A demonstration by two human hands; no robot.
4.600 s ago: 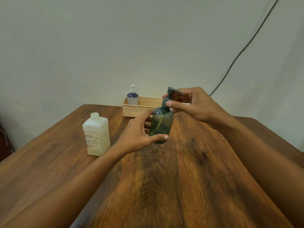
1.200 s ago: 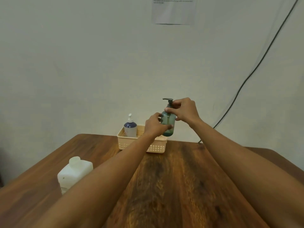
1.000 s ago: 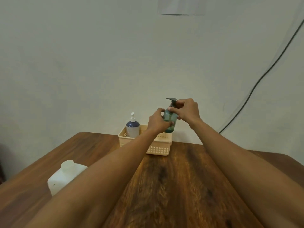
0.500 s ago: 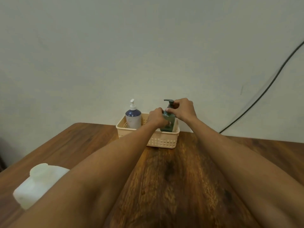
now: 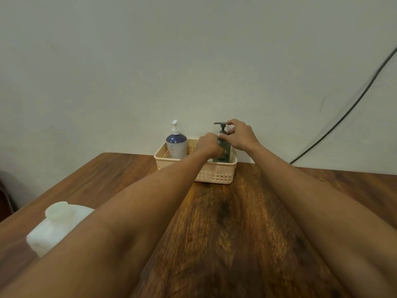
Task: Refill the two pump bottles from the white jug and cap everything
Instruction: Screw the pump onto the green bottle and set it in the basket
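The green pump bottle (image 5: 225, 149) stands upright in the right end of the beige basket (image 5: 214, 174) at the table's far edge. My left hand (image 5: 209, 144) grips its body from the left. My right hand (image 5: 240, 134) pinches its neck just below the dark pump head. A blue pump bottle (image 5: 176, 144) with a white pump stands in the basket's left end. The white jug (image 5: 54, 225), cap on, stands at the near left, partly hidden by my left forearm.
The wooden table (image 5: 236, 222) stretches from the basket toward me. A pale wall rises right behind the basket. A black cable (image 5: 343, 117) runs down the wall at the right.
Both hands carried the green bottle away from me and down into the basket's right end. The camera view tilted down and the jug slid toward the lower left of the view.
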